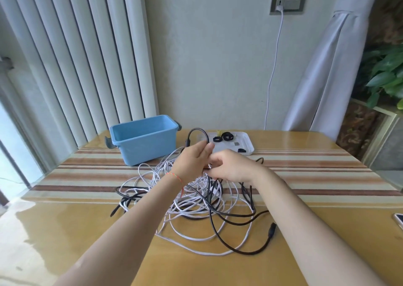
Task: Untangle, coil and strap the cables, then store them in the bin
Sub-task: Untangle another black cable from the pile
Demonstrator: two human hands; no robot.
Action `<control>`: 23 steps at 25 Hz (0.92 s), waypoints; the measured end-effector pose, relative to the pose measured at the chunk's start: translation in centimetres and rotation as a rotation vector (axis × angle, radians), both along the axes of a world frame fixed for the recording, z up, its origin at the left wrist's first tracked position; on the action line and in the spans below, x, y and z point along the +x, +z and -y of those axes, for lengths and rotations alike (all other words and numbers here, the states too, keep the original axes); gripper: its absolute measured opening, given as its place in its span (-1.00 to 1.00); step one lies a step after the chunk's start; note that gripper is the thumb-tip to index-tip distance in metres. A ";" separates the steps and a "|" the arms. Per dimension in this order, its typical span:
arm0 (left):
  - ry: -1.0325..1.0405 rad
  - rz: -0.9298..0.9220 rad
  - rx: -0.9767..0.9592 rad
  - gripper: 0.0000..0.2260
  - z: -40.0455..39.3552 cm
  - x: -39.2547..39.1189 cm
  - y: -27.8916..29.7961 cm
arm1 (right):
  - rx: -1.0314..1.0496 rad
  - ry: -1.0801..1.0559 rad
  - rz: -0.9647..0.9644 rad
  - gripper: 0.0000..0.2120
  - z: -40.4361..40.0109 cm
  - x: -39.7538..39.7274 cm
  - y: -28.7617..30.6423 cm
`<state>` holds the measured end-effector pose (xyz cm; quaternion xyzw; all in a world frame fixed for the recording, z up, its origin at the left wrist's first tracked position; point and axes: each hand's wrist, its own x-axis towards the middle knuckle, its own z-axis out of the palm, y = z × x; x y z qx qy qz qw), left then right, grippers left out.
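Note:
A tangle of white cables (192, 202) and black cables (235, 220) lies on the table in front of me. My left hand (193, 161) is raised over the heap and holds a black cable whose end arches up in a loop (197, 130) above my fingers. My right hand (231, 165) sits just to its right, fingers curled and pinching cable strands at the top of the heap. A black plug (272, 229) lies at the right end of a loose black cable. The blue bin (144, 141) stands at the back left with nothing visible inside.
A white tray (246, 143) holding black strap rings (227, 136) sits behind my hands. A white cord (273, 67) hangs from the wall socket. A phone corner (399, 220) shows at the right edge. The table's near edge has bare wood (65, 231).

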<state>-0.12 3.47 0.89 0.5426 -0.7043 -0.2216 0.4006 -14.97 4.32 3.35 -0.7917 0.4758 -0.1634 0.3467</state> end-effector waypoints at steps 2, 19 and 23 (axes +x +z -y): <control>0.030 0.147 0.040 -0.63 0.2 0.5 -0.3 | -0.052 -0.020 -0.059 -0.81 0.3 -0.3 0.6; -0.664 -1.354 0.698 -0.79 1.4 6.0 -1.4 | -0.112 -0.458 0.515 -0.90 4.4 -8.6 -2.0; -0.623 -1.548 0.704 -0.77 1.6 6.4 -2.3 | -0.248 -0.597 0.321 -0.89 5.5 -8.9 -3.8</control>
